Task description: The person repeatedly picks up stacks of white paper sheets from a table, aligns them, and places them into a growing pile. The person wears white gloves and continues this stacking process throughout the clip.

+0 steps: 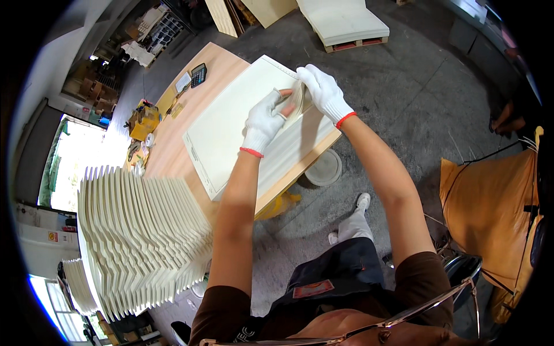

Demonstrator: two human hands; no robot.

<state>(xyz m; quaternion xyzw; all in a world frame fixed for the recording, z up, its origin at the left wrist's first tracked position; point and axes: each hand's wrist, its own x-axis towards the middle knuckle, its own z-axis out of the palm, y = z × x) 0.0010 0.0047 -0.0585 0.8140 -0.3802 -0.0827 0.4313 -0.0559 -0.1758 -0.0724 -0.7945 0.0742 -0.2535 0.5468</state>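
while the sheets (231,118) lie on the table (168,147), their edge nearest the table's right side is curled upward. the left hand (264,122), above the table, has two bare fingertips spread apart beside the curl; whether they pinch any sheet cannot be told. the right hand (324,93), at the table's right side, has its fingers pressed together, apparently pinching the raised edge; its thumb is hidden. for good results, bend the edge gently and evenly, avoid creasing, and steady the flat portion against the table. a calculator (198,75) rests toward the table's far end.
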